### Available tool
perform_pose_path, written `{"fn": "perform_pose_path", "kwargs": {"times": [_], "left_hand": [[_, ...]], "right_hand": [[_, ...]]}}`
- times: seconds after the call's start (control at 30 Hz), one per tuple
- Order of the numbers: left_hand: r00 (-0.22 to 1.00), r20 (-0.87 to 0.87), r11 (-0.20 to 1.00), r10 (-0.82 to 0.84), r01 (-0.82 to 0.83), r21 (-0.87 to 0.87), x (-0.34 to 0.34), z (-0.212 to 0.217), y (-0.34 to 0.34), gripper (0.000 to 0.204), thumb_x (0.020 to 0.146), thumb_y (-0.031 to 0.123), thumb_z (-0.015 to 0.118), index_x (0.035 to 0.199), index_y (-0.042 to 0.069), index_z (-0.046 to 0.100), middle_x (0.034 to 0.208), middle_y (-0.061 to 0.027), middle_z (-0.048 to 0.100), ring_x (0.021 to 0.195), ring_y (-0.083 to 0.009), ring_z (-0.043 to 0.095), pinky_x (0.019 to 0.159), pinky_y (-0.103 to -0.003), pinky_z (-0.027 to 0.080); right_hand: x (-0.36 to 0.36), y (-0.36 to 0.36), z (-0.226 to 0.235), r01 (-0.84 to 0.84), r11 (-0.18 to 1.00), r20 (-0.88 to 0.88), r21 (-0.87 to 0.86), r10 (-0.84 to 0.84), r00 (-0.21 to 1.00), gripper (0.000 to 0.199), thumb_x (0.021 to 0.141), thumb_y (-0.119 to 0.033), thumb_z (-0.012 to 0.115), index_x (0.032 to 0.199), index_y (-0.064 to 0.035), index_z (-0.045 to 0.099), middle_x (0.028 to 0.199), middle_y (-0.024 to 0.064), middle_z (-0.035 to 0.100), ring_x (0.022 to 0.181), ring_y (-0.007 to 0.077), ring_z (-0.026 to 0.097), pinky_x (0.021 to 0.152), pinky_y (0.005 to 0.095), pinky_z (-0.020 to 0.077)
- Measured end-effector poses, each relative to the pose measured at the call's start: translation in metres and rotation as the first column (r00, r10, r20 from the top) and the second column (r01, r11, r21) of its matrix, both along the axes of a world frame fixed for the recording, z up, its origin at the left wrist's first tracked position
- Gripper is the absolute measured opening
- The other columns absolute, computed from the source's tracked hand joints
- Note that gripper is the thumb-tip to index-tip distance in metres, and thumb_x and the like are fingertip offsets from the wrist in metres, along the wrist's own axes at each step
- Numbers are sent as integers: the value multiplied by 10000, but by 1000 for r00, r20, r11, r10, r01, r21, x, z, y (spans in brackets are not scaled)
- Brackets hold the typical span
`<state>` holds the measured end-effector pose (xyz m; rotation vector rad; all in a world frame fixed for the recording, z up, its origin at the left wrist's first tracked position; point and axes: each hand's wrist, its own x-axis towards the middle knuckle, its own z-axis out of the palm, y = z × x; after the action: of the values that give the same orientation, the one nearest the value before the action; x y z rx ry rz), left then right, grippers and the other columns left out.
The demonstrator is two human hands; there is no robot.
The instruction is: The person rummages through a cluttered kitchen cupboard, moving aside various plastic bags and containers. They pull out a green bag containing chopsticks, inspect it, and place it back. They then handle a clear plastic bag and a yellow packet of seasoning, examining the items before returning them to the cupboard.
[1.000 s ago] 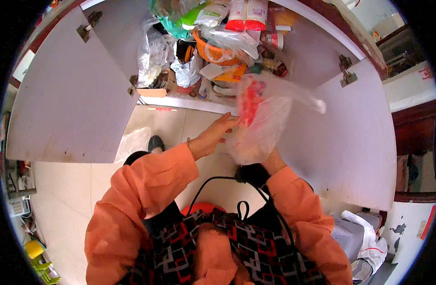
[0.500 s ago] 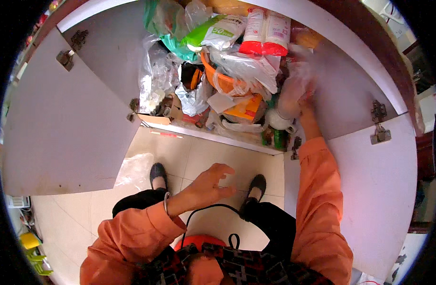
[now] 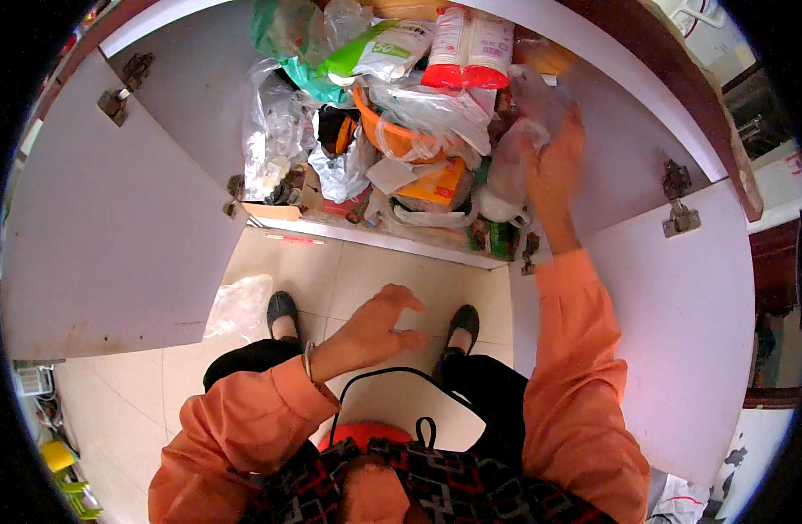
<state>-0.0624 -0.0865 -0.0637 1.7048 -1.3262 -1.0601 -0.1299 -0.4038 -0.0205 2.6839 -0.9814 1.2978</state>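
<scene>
My right hand is inside the low cupboard, its fingers pointing away from me near the right side wall. A clear plastic bag bunches up just left of my right thumb, and more clear plastic lies just beyond it, left of my fingertips. The fingers are bent and a little blurred, so I cannot tell whether they grip the bag or only touch it.

My left hand hangs outside the cupboard above the tiled floor, its fingers loosely curved, thumb well apart from them, nothing between. A bracelet circles the wrist behind these fingers.

Beyond my right fingers and to their left lie two wrapped stacks of cups with red ends, and farther left a green and white packet. Well left of my right thumb sit an orange basin with clear plastic over it, an orange packet nearer me, and a silver bag farther left. Nearer me than the right fingers, by the cupboard's front edge, stands a green can.

The open right door is right of my right forearm; left of my left fingers, a crumpled plastic sheet lies on the floor, beside my shoe
</scene>
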Motion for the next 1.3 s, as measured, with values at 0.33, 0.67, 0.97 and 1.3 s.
{"fn": "perform_pose_path", "kwargs": {"times": [0.33,0.67,0.97,1.3], "left_hand": [[999,3,1000,32,-32,2,2,-12,1,307,731,179,680,980,62,543,1040,-99,482,890,-211,498,633,-290,492],[1000,-10,999,-10,11,40,-2,-9,-12,291,741,183,667,973,48,555,990,-106,532,884,-230,543,733,-331,467],[996,62,998,-61,62,-9,4,-14,-7,301,758,206,642,984,30,551,972,-137,551,820,-249,588,697,-359,482],[928,365,973,-70,145,-182,1,-30,-11,289,746,233,612,950,41,543,964,-156,550,801,-294,580,728,-387,462]], "right_hand": [[5,38,-25,-393,658,-238,642,658,715,367,767,-290,601,1008,-16,559,989,199,578,999,321,525,879,396,370],[30,-68,-58,-182,949,-468,-257,43,883,266,721,-66,536,977,1,509,921,179,578,874,353,552,754,442,442],[-14,-69,-26,-187,979,-721,82,188,667,327,693,-171,599,986,-33,554,948,160,583,868,327,562,708,403,471],[-3,-43,15,67,974,-796,-216,-215,566,254,774,-115,493,1015,-67,554,898,134,602,810,269,590,681,395,481]]}}
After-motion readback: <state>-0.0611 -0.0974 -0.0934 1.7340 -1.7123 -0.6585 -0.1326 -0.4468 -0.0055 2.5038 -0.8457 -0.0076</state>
